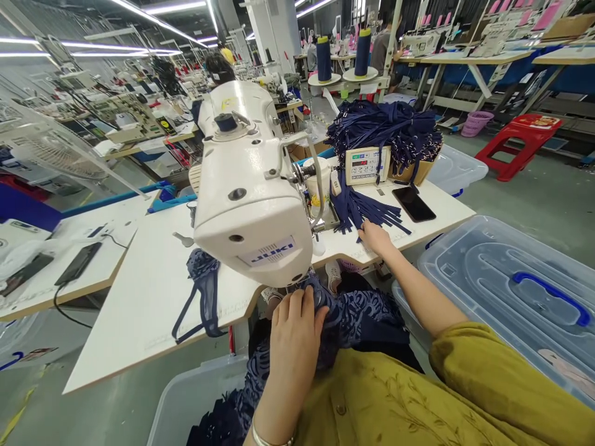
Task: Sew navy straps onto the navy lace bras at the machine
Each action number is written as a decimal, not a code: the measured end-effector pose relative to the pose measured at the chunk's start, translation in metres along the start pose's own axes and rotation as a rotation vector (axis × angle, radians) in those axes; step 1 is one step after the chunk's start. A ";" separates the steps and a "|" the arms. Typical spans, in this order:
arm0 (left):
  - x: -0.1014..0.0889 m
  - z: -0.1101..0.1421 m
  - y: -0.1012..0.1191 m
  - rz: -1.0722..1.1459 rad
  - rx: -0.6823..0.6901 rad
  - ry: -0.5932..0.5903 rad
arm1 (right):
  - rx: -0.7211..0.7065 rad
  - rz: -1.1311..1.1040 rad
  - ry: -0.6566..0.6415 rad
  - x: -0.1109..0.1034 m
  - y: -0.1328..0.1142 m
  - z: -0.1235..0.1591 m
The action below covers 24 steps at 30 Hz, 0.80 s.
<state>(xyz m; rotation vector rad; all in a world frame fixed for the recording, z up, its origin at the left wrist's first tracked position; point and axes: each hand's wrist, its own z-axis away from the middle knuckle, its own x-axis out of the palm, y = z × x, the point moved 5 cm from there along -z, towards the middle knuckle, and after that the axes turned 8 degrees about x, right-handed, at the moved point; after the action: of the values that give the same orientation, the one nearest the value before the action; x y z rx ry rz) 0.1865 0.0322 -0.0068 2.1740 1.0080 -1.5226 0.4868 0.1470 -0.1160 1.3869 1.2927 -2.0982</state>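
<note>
My left hand (296,325) is closed over a navy patterned lace garment (367,310), just below the head of a white sewing machine (251,186). The garment hangs across my lap, and its part under the machine head is mostly hidden. On the table to the right, my right hand (373,238) pinches the end of a navy strap (359,224) at the edge of a fanned bunch of navy straps (374,207). A navy bra piece (204,288) with a cup and a loop lies left of the machine, partly over the table edge.
A control panel (368,166) stands before a box heaped with navy straps (385,130). A phone (413,204) lies near the table's right edge. Lidded plastic bins (502,297) are at my right; an open bin (186,396) holding dark lace is below left. Thread cones (362,54) stand behind.
</note>
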 end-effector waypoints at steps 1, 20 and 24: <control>0.000 -0.001 0.000 0.010 0.005 0.018 | -0.026 -0.027 -0.010 -0.004 0.003 0.000; 0.002 -0.004 0.006 -0.038 0.037 0.035 | 0.017 -0.321 -0.057 0.004 -0.017 0.006; 0.001 -0.002 0.006 -0.030 0.026 0.033 | -0.041 -0.562 -0.148 -0.007 -0.009 0.018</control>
<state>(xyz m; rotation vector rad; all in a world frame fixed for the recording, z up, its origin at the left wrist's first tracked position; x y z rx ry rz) 0.1919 0.0295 -0.0076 2.2186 1.0416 -1.5255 0.4740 0.1358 -0.1032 0.8934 1.8027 -2.4403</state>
